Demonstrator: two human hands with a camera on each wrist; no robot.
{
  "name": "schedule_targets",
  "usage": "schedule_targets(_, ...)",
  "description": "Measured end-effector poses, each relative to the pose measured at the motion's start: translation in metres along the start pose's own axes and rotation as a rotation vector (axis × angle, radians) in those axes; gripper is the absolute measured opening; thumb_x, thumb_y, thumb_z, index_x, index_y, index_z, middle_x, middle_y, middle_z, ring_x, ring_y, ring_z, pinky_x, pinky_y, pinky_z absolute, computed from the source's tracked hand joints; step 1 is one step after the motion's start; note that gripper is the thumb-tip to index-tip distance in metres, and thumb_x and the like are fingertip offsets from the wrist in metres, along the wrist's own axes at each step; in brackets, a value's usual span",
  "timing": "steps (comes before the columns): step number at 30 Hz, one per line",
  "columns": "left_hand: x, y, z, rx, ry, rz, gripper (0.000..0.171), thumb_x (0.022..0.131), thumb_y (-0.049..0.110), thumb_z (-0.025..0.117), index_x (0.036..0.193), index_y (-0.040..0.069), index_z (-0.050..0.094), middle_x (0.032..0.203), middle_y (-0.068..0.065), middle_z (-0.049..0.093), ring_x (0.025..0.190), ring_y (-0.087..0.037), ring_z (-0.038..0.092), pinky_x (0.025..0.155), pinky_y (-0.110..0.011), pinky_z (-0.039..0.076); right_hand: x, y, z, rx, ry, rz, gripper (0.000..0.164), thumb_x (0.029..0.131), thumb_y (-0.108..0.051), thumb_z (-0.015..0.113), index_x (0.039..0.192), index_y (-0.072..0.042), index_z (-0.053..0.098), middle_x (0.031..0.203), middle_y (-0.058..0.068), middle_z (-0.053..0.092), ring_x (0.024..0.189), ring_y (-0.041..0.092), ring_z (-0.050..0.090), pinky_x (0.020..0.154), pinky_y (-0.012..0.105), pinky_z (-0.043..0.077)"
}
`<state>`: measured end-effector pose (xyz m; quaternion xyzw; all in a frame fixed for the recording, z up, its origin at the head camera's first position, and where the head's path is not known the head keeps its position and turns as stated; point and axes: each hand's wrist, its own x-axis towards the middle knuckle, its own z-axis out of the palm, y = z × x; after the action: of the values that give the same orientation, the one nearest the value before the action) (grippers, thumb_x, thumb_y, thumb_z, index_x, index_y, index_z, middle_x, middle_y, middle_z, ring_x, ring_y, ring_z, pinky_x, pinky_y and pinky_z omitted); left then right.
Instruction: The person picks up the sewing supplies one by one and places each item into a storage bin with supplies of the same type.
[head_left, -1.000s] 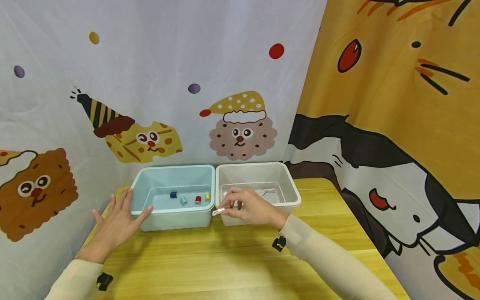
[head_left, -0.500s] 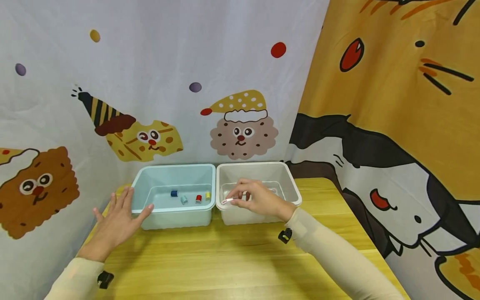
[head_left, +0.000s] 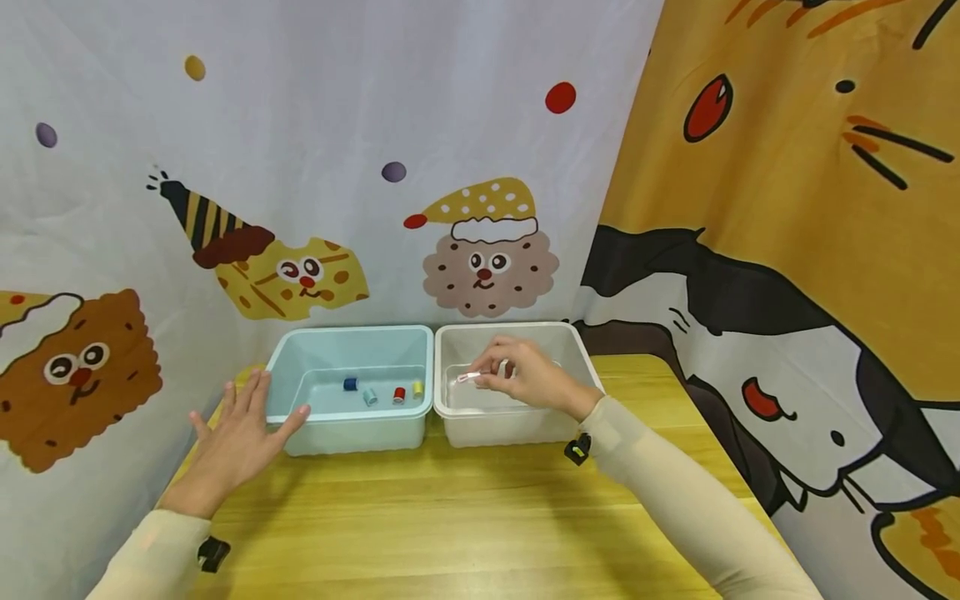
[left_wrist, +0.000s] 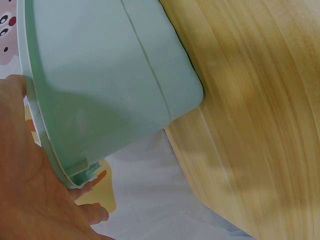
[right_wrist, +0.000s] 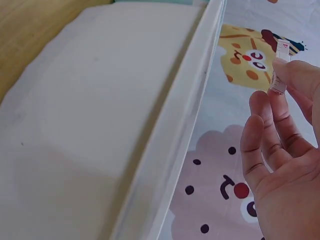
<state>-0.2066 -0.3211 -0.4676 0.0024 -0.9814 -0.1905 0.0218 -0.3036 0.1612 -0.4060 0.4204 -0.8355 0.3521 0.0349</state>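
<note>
My right hand [head_left: 531, 377] pinches a small white measuring tape [head_left: 468, 377] between thumb and fingers, above the white bin [head_left: 510, 430]. In the right wrist view, red figures and tick marks show on the tape [right_wrist: 281, 55]. My left hand [head_left: 234, 446] rests at the left front corner of the light blue bin [head_left: 352, 422], fingers spread along the side rim and thumb at the front rim. Inside that bin lie small thread spools: dark blue [head_left: 350, 384], light blue [head_left: 370, 397], red [head_left: 399, 396] and yellow [head_left: 417, 389]. Part of the white bin's inside is hidden by my right hand.
Both bins stand side by side at the back of a wooden table [head_left: 450, 517]. Right behind them hangs a pale printed curtain [head_left: 300, 125]; an orange printed curtain [head_left: 787, 192] hangs along the right side.
My right hand has carried the measuring tape from the white bin's front left corner back and right, over its inside. My left hand has stayed at the blue bin's corner.
</note>
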Motion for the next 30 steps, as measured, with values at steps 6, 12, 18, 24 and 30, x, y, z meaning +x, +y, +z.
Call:
schedule_targets(6,0.0,0.0,0.001,0.003,-0.005,-0.001,0.12,0.113,0.085,0.043,0.186,-0.001,0.002,0.192,-0.036,0.001,0.173,-0.073,-0.007,0.115,-0.107,-0.01,0.005,0.007,-0.008,-0.02,0.0,0.024,0.016,0.108,-0.014,0.087,0.122,-0.019,0.091,0.11,-0.003,0.079,0.09,0.012,0.073,0.079,0.036,0.07)
schedule_targets(12,0.0,0.0,0.001,-0.001,0.002,0.0,0.12,0.113,0.085,0.043,0.186,-0.001,0.002,0.192,-0.036,0.001,0.173,-0.072,-0.007,0.116,-0.107,-0.011,0.01,0.015,-0.014,-0.055,-0.002,0.032,0.017,0.108,-0.016,0.086,0.125,-0.018,0.09,0.114,-0.002,0.079,0.097,0.009,0.071,0.084,0.031,0.068)
schedule_targets(18,0.0,0.001,0.001,-0.011,0.002,0.001,0.12,0.113,0.085,0.044,0.186,-0.001,0.001,0.193,-0.035,0.0,0.173,-0.072,-0.008,0.115,-0.107,-0.012,0.014,0.023,-0.02,-0.075,-0.001,0.042,0.017,0.108,-0.018,0.087,0.125,-0.019,0.09,0.11,-0.004,0.08,0.097,0.008,0.073,0.086,0.034,0.069)
schedule_targets(24,0.001,0.0,0.001,-0.013,0.005,0.0,0.12,0.113,0.085,0.044,0.186,-0.001,0.002,0.193,-0.035,0.001,0.173,-0.072,-0.008,0.116,-0.107,-0.011,0.019,0.029,-0.023,-0.06,-0.012,0.059,0.016,0.11,-0.018,0.085,0.124,-0.025,0.091,0.117,-0.004,0.083,0.096,0.011,0.071,0.084,0.04,0.068)
schedule_targets(30,0.001,-0.001,0.002,-0.013,0.006,-0.003,0.12,0.113,0.085,0.044,0.186,0.0,0.002,0.193,-0.035,0.001,0.173,-0.072,-0.008,0.116,-0.107,-0.011,0.024,0.032,-0.026,-0.076,-0.045,0.082,0.018,0.11,-0.018,0.084,0.124,-0.027,0.091,0.118,-0.005,0.082,0.096,0.013,0.07,0.08,0.032,0.064)
